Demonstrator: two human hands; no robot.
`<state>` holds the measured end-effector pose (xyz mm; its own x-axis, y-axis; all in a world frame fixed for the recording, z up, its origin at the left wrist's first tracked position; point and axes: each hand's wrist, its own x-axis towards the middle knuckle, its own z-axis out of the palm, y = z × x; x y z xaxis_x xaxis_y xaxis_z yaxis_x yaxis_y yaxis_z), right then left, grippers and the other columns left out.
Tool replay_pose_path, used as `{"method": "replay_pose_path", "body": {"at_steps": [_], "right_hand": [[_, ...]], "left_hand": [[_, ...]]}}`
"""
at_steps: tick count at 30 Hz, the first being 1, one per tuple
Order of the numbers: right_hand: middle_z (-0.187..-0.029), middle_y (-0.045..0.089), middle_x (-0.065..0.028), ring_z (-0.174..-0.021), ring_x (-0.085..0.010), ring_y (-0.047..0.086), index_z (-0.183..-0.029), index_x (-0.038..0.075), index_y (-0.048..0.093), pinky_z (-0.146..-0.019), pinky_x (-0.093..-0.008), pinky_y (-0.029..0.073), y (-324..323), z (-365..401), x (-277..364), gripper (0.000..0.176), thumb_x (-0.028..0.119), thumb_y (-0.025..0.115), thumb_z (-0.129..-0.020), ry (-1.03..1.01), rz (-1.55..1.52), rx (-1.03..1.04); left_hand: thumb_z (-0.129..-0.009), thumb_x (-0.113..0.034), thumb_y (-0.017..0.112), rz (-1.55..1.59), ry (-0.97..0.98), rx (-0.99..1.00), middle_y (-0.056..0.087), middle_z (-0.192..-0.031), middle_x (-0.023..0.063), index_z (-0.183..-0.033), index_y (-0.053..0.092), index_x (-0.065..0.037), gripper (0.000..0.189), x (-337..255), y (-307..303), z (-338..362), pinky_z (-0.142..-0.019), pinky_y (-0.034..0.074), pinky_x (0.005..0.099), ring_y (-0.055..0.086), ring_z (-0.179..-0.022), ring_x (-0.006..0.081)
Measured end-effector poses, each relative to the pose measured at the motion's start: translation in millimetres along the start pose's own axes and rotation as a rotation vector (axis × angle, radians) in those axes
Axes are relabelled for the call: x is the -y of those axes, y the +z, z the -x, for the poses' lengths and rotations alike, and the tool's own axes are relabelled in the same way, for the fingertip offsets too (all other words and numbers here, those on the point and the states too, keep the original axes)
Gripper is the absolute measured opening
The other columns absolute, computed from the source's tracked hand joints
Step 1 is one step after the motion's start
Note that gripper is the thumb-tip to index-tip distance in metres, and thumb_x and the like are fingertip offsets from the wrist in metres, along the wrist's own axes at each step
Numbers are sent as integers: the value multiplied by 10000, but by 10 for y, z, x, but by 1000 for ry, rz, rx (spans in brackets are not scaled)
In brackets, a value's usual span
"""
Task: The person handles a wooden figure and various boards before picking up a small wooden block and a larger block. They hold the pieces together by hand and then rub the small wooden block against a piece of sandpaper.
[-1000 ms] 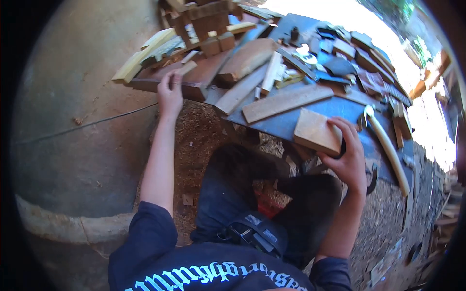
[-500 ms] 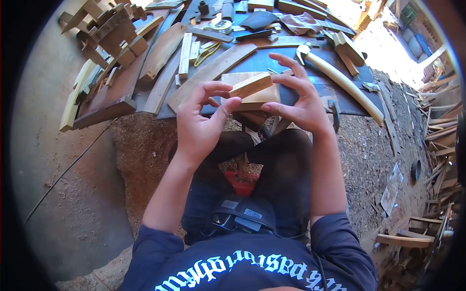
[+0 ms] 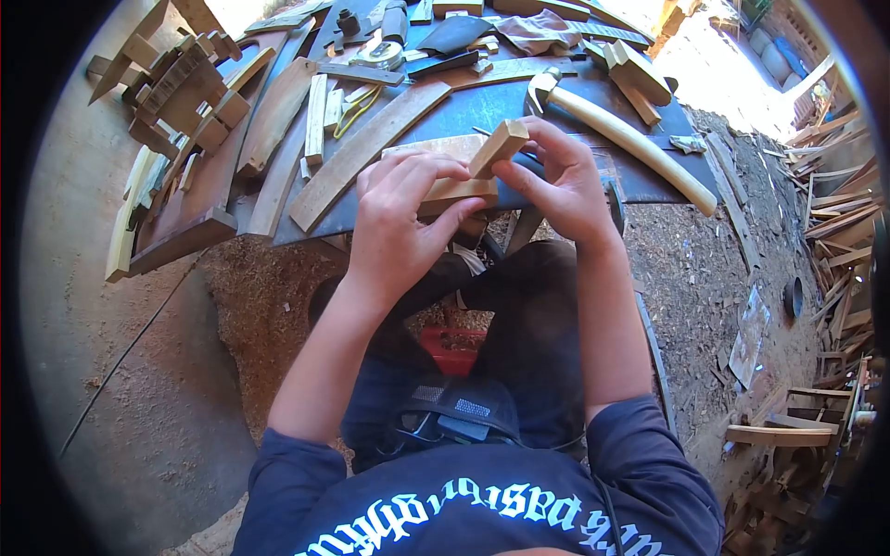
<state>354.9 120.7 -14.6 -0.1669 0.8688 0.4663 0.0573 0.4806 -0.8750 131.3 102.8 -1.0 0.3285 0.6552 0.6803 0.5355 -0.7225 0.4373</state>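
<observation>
My right hand [image 3: 565, 181] pinches a short wooden stick [image 3: 501, 148] between thumb and fingers, tilted with its upper end toward the right. Close beneath it, at the front edge of the workbench [image 3: 343, 215], is a larger pale wooden block [image 3: 456, 193]. My left hand [image 3: 403, 213] is closed around the left part of this block, thumb along its near face and fingers over its top. The fingers hide much of the block. Behind the right hand lies a claw hammer [image 3: 630, 139] with a long pale handle.
Long boards [image 3: 371, 153] and small offcuts lie left on the bench, with a tape measure [image 3: 380, 56] behind. A stack of joined wood pieces [image 3: 190, 83] stands far left. Scrap wood [image 3: 844, 213] is piled at right. A cable [image 3: 130, 352] runs over the floor.
My left hand has let go of the stick and closed on the larger block. The stick has turned steeper in my right hand. The view has shifted slightly.
</observation>
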Motion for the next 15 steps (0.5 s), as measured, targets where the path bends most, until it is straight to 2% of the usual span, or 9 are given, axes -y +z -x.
{"method": "replay_pose_path", "body": {"at_steps": [2,4,8,11,14,15], "right_hand": [[-1048,719,-32,-984,-131,675,-1060,28,728,-895,-303,533,2,25,-18,273,172,847,-861,36,-22,-5],[-999,716,-11,-929,-110,675,-1046,30,721,-847,-284,543,6,16,-24,246,148,840,-866,16,-5,19],[-1073,690,-43,-1026,-135,638,-1123,5,716,-930,-307,525,-22,-4,13,271,26,810,-870,-56,38,86],[-1007,724,-54,-926,-134,673,-1100,23,746,-840,-290,546,2,-22,-5,309,110,858,-826,-114,67,79],[-1013,727,-50,-914,-134,669,-1100,24,747,-832,-285,544,1,-6,-27,321,108,866,-815,-103,32,77],[-1014,729,-43,-913,-131,669,-1100,27,749,-823,-279,546,-11,3,-57,329,109,872,-806,-79,35,77]], "left_hand": [[-763,-147,891,-65,19,-8,762,-1048,62,-993,737,-80,285,1,20,13,-928,518,397,702,-1060,274],[-763,-148,891,-63,25,-29,762,-1061,64,-1001,744,-78,289,33,64,61,-933,515,394,703,-1051,272],[-806,-225,854,-30,-10,-85,754,-1090,14,-1002,753,-124,242,85,151,140,-942,459,401,683,-1036,240],[-805,-217,853,-35,-1,-105,759,-1067,11,-995,758,-126,231,77,169,134,-928,465,396,690,-1006,237],[-777,-155,885,-68,17,-109,764,-1052,84,-1002,760,-74,270,42,161,127,-912,505,383,711,-1028,263],[-785,-177,876,-67,16,-123,764,-1046,58,-991,759,-92,251,56,182,145,-914,492,386,707,-1013,252]]}}
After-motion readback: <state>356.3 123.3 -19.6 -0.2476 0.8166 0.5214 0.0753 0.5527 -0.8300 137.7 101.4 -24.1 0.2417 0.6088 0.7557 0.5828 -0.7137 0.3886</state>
